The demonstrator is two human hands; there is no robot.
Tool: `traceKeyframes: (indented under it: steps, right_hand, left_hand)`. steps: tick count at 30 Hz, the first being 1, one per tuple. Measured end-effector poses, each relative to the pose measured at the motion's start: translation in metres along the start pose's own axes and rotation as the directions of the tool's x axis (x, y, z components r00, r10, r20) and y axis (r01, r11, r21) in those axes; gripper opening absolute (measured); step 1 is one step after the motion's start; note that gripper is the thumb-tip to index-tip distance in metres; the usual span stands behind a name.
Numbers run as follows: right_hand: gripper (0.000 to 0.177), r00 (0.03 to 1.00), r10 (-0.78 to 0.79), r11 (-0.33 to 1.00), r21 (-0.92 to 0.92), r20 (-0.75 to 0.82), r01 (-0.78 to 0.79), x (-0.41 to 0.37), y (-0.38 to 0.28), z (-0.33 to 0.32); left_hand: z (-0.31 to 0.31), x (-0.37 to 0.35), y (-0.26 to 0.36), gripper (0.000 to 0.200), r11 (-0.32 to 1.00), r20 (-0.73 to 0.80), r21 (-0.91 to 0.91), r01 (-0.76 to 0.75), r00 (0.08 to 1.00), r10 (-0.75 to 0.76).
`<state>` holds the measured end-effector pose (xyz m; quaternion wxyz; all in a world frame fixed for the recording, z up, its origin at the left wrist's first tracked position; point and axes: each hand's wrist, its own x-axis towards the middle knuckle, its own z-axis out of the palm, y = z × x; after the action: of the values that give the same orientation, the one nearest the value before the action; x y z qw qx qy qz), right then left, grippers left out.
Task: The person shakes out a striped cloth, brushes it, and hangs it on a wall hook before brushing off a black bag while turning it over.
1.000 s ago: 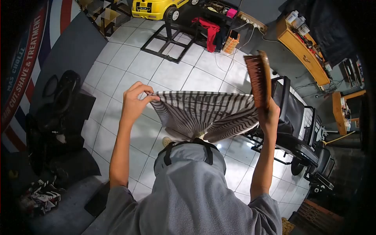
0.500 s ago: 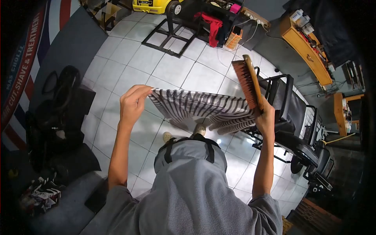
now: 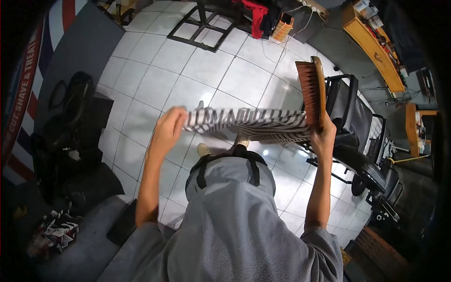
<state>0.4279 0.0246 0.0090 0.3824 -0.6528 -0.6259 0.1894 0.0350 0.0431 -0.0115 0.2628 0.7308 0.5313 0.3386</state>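
Striped cloth [image 3: 249,123], pinched by my left hand [image 3: 168,129] and clamped with the brush [image 3: 311,89] in my right hand [image 3: 323,136], likely needed even tension.

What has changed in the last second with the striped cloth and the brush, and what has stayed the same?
The striped cloth, earlier hanging in a deep drape, has flicked up into a flat band between the hands. Nothing was let go: the left hand still grips one end, the right hand the other end and the upright brush.
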Motion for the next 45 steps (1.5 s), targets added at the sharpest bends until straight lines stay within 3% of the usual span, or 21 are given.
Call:
traceKeyframes:
  steps: [5,6,7,9,10,11,13,16,19,20,23,25,27,28,31,33,35,37,38,42,45]
  right_hand:
    - [0.020,0.921,0.210,0.967,0.065,0.329,-0.244,-0.045,0.020,0.002]
    - [0.026,0.837,0.323,0.930,0.017,0.441,-0.368,-0.052,0.014,0.005]
    - [0.035,0.726,0.426,0.877,-0.049,0.540,-0.478,-0.057,0.010,0.005]
    - [0.055,0.784,0.205,0.959,0.042,0.586,-0.282,-0.091,0.044,0.015]
    - [0.062,0.778,0.181,0.947,0.108,0.601,-0.303,-0.108,0.057,0.021]
    - [0.063,0.635,0.241,0.946,-0.032,0.734,-0.323,-0.109,0.050,0.017]
    - [0.045,0.490,0.334,0.922,-0.169,0.805,-0.349,-0.107,0.028,0.013]
    - [0.027,0.598,0.312,0.932,-0.116,0.739,-0.343,-0.124,0.049,0.015]
    - [0.015,0.851,0.339,0.929,0.000,0.400,-0.370,-0.116,0.042,0.021]
    - [0.031,0.912,0.293,0.936,0.108,0.287,-0.334,-0.118,0.047,0.026]
    - [0.023,0.929,0.361,0.922,0.113,0.085,-0.369,-0.117,0.038,0.018]
    - [0.027,0.981,0.151,0.971,0.206,-0.124,-0.123,-0.120,0.039,0.029]
    - [0.027,0.993,0.118,0.988,0.096,-0.005,-0.117,-0.117,0.040,0.022]
    - [0.025,0.975,0.197,0.978,-0.091,0.105,-0.188,-0.115,0.043,0.019]
    - [0.024,0.978,0.100,0.982,-0.179,0.184,-0.066,-0.118,0.048,0.025]
    - [0.025,0.846,0.293,0.953,-0.209,0.446,-0.220,-0.134,0.065,0.025]
    - [0.026,0.758,0.287,0.955,-0.238,0.586,-0.178,-0.149,0.079,0.027]
    - [0.028,0.594,0.333,0.936,-0.179,0.732,-0.303,-0.158,0.090,0.024]
    - [0.027,0.506,0.378,0.907,-0.199,0.776,-0.372,-0.160,0.094,0.023]
    - [0.024,0.523,0.269,0.871,0.027,0.809,-0.490,-0.182,0.121,0.024]
    - [0.025,0.470,0.270,0.787,0.088,0.841,-0.610,-0.167,0.116,0.027]
  left_hand:
    - [-0.002,-0.072,-0.024,0.019,1.000,0.434,0.010,0.028,0.900,-0.029]
    - [-0.002,-0.086,-0.025,0.021,0.998,0.494,-0.003,0.065,0.868,-0.055]
    - [0.000,-0.100,-0.024,0.022,0.992,0.482,-0.003,0.122,0.870,-0.106]
    - [0.005,-0.129,-0.021,0.024,0.970,0.462,-0.006,0.243,0.861,-0.212]
    - [0.015,-0.146,-0.026,0.025,0.964,0.447,0.004,0.267,0.861,-0.241]
    - [0.018,-0.151,-0.012,0.024,0.909,0.476,0.067,0.412,0.788,-0.392]
    - [0.023,-0.170,-0.015,0.021,0.924,0.425,0.013,0.382,0.835,-0.351]
    - [0.014,-0.171,-0.019,0.019,0.982,0.324,0.033,0.187,0.928,-0.187]
    - [0.002,-0.145,-0.006,0.022,0.979,0.363,0.097,0.178,0.910,-0.201]
    - [0.000,-0.137,0.000,0.027,0.971,0.347,0.210,0.111,0.921,-0.180]
    - [-0.002,-0.132,-0.011,0.027,0.929,0.044,0.322,0.183,0.977,-0.208]
    - [0.008,-0.128,-0.012,0.028,0.912,-0.062,0.354,0.206,0.978,-0.197]
    - [0.021,-0.119,-0.013,0.028,0.908,-0.181,0.366,0.204,0.973,-0.146]
    - [0.025,-0.122,-0.017,0.029,0.927,-0.183,0.298,0.226,0.967,-0.177]
    - [0.041,-0.151,-0.040,0.032,0.941,-0.216,0.090,0.327,0.929,-0.302]
    - [0.054,-0.188,-0.047,0.035,0.908,-0.275,-0.048,0.416,0.868,-0.413]
    - [0.052,-0.215,-0.044,0.039,0.955,-0.020,0.126,0.270,0.963,-0.270]
    - [0.048,-0.227,-0.025,0.040,0.912,0.180,0.071,0.403,0.895,-0.409]
    - [0.047,-0.227,-0.020,0.041,0.933,0.154,0.028,0.359,0.921,-0.359]
    - [0.042,-0.237,-0.008,0.043,0.848,0.232,-0.048,0.529,0.831,-0.505]
    - [0.028,-0.226,0.019,0.045,0.705,0.343,-0.065,0.706,0.679,-0.649]
